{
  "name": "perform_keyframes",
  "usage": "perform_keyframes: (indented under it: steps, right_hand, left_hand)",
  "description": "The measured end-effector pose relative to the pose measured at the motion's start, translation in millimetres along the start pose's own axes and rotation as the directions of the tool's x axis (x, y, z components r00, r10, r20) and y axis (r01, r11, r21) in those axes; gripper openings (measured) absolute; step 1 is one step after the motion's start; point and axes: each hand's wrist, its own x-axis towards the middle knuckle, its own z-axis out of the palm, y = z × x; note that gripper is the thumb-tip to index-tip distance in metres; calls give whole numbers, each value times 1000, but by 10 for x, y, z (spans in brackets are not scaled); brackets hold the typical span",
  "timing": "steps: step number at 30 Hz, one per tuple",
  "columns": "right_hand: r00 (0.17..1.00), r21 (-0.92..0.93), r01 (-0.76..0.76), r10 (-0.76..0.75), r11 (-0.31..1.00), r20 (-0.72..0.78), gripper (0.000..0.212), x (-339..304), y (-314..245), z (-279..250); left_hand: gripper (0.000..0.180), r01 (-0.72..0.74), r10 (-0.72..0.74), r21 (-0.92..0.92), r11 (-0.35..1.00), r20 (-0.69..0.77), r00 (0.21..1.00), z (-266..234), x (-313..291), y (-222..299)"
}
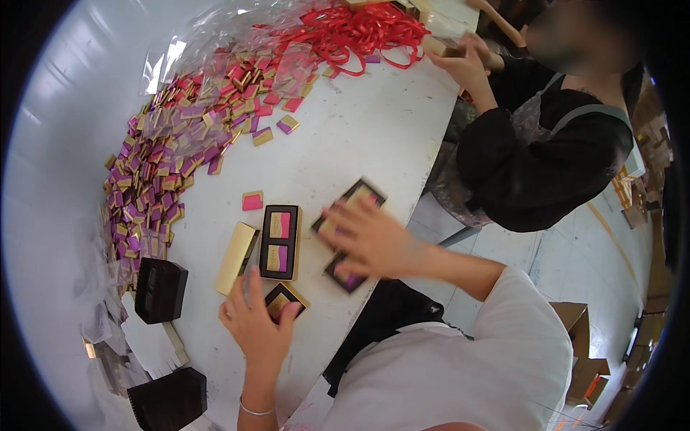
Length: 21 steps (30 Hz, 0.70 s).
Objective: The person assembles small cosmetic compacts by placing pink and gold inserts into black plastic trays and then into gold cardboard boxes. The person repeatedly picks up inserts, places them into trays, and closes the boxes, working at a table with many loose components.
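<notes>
Open box (279,243) seen beyond left fingers (256,291) (apart), long axis pointed away from them; dark box (363,187) covered by blurred right fingers (345,221), grip can't be told

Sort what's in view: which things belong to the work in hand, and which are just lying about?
Work in hand, as it appears:
left hand, at a small dark box
right hand, over blurred dark boxes
two-compartment box, both compartments filled
gold lid or box
heaped small packets, like those boxed

Probably just lying about:
red ribbons
clear plastic
floor carton
</notes>
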Motion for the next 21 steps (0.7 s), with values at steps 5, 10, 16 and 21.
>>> perform_keyframes:
  steps: [5, 10, 16, 21]
  right_hand:
    - [970, -25, -139, 131, 990, -203, 56, 378, 1059, -83]
    - [936, 129, 104, -53, 986, -349, 60, 782, 276, 4]
    - [939, 368, 344, -306, 864, -160, 68, 430, -1069, 440]
    - [955, 213, 282, -255, 935, -149, 56, 237, -1108, 570]
  left_hand:
    - [63, 118, -125, -91, 989, -78, 989, 12, 337, -490]
    - [61, 77, -68, 59, 995, -152, 986, -4, 694, -807]
    - [52, 37, -31, -50, 998, 120, 992, 111, 782, -1012]
    - [48, 187, -167, -106, 977, 174, 970, -200, 120, -971]
